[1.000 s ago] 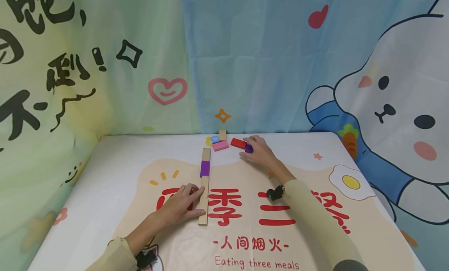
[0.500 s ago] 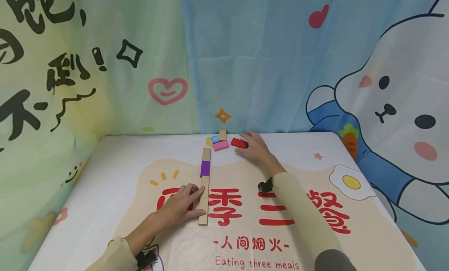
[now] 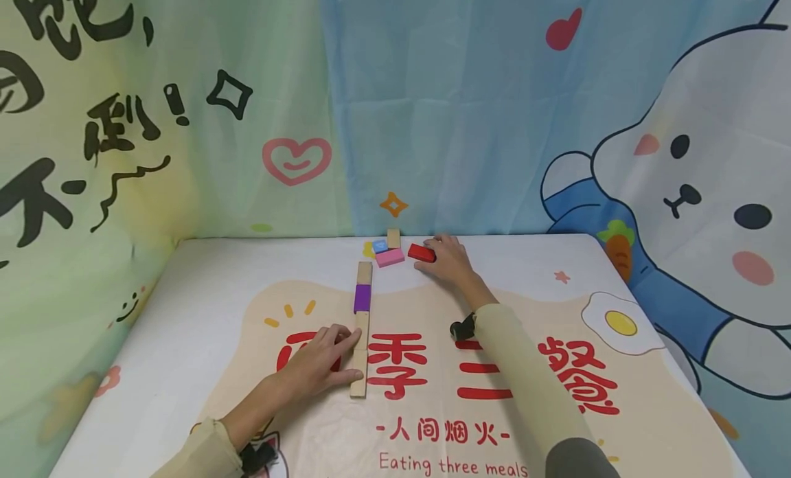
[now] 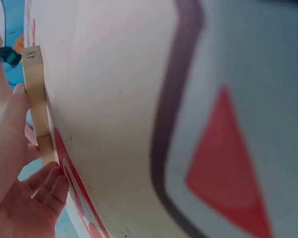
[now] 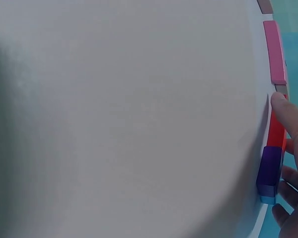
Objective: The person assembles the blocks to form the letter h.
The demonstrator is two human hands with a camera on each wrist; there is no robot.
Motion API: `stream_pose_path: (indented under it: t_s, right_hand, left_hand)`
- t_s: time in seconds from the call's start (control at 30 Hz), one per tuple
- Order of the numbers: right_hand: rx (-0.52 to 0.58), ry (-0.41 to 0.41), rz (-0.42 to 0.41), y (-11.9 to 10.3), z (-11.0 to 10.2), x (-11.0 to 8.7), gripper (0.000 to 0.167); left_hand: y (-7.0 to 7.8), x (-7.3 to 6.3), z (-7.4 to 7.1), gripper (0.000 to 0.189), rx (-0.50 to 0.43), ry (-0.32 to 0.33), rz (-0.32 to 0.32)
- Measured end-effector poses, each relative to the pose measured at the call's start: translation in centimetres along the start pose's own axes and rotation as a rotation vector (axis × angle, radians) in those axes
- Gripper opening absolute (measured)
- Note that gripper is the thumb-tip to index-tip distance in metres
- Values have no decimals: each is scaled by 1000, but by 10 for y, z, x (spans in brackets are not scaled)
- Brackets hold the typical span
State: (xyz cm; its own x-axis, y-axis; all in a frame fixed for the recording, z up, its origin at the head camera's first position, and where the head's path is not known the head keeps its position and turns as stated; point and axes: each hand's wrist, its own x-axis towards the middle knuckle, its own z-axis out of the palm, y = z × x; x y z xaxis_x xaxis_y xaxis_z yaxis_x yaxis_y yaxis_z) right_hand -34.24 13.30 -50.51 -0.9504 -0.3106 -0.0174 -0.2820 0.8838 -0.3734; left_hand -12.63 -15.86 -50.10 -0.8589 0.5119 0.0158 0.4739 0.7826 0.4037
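Observation:
My right hand pinches a red block near the far table edge, thumb on the near side and a finger behind it in the right wrist view. A purple block lies beside the red one there, with a light blue block under its end; in the head view the hand hides both. My left hand touches the left side of a straight row of blocks with its thumb and index fingertip. Plain wooden blocks and one purple block make up this row. The nearest wooden block bears a printed number.
Left of the red block lie a pink block, a blue block and a yellow piece, with a wooden block behind them. A printed cloth covers the table; a patterned curtain hangs at its far edge.
My right hand has moved left, from the purple block onto the red block, and now covers the purple one. The left hand and the row have stayed put.

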Motion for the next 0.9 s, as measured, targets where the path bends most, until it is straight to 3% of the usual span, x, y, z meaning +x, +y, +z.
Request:
stream_pose_path:
  t_s: [0.9]
  right_hand:
    - [51,46,14,2,6,0,48]
  left_hand:
    - [2,0,-2,77,3,-7,-11]
